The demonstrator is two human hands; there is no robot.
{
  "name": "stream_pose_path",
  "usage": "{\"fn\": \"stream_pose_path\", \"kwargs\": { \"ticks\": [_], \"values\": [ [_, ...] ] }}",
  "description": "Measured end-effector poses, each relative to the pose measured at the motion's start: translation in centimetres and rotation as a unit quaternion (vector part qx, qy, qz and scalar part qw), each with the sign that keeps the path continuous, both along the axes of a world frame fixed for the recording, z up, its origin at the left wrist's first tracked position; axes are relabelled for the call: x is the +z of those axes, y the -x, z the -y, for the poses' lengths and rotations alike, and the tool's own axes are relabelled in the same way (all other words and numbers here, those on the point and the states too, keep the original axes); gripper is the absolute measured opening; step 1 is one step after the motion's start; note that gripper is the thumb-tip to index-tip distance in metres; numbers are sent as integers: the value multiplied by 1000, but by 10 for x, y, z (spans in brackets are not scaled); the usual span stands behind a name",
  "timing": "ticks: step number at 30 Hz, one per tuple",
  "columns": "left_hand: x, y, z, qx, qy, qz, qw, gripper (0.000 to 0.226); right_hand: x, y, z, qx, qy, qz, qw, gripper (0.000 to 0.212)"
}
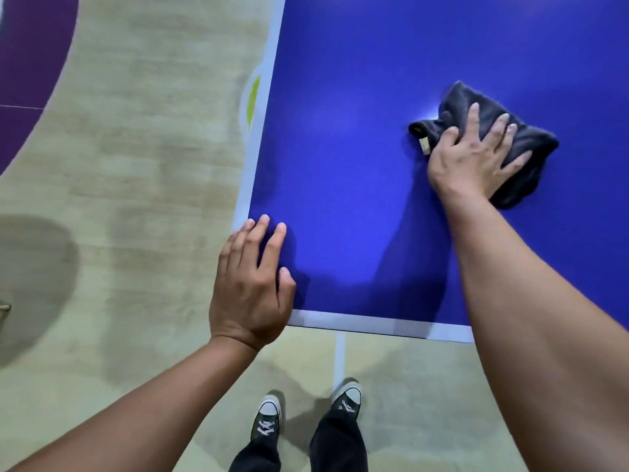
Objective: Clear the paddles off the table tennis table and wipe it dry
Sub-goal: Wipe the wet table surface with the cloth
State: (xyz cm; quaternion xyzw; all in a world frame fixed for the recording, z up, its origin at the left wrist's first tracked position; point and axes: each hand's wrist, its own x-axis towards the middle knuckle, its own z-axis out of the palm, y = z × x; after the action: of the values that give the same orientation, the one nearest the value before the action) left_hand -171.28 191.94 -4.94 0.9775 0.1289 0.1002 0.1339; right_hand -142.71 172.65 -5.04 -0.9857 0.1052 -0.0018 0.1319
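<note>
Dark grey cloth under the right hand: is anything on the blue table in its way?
Nothing but the left hand, resting on the blue table tennis table's near left corner, shares the visible surface with the dark grey cloth under the right hand.

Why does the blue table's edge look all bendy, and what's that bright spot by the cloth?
Head view: the wide-angle lens bends the table along its white edge; light glares off the blue top beside the cloth; the right hand and arm throw a shadow leftward.

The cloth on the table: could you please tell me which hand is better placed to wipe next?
Right. The right hand lies spread on the cloth; the left hand rests at the corner of the table, apart from it.
</note>
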Motion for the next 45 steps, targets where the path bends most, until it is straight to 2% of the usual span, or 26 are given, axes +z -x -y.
{"fn": "stream_pose_path", "kwargs": {
  "ticks": [4, 7, 9, 16, 20, 24, 28, 31, 34, 37, 42, 45],
  "values": [
    [1, 1, -1, 9, 40, 17, 999, 53, 1, 60, -64, 111, 16, 15, 994, 58],
    [5, 6, -6, -12, 97, 43, 994, 46, 3, 105, -124, 222, 20, 14, 975, 58],
    [7, 23, -11, -26, 102, 52, 993, 43, 3, 134, -155, 276, 29, 13, 961, 58],
    [-4, 134, -9, -48, 88, 10, 995, 61, 2, 225, -176, 323, 8, 9, 946, 58],
    [-4, 151, -6, -57, 93, -6, 994, 68, 2, 269, -159, 352, -15, 19, 936, 57],
    [1, 143, 1, -19, 86, -1, 996, 58, -1, 283, -113, 325, -25, 36, 945, 55],
    [12, 120, 13, -18, 70, 14, 997, 50, -5, 274, -33, 239, 3, 50, 970, 55],
    [15, 92, 28, -45, 40, 18, 998, 46, -1, 245, 3, 198, 9, 11, 980, 55],
    [9, 47, 33, -89, 1, 14, 996, 47, 1, 196, 11, 175, 15, 5, 984, 56],
    [4, 4, 18, -70, -38, 2, 997, 49, 0, 137, 13, 163, 19, 3, 986, 56],
    [-5, -9, 10, -28, -39, 4, 999, 52, 1, 38, 12, 168, 18, -19, 985, 59],
    [-2, -11, 11, -30, -23, 12, 999, 51, 5, 13, 10, 175, 12, -29, 984, 65]
  ]
}}
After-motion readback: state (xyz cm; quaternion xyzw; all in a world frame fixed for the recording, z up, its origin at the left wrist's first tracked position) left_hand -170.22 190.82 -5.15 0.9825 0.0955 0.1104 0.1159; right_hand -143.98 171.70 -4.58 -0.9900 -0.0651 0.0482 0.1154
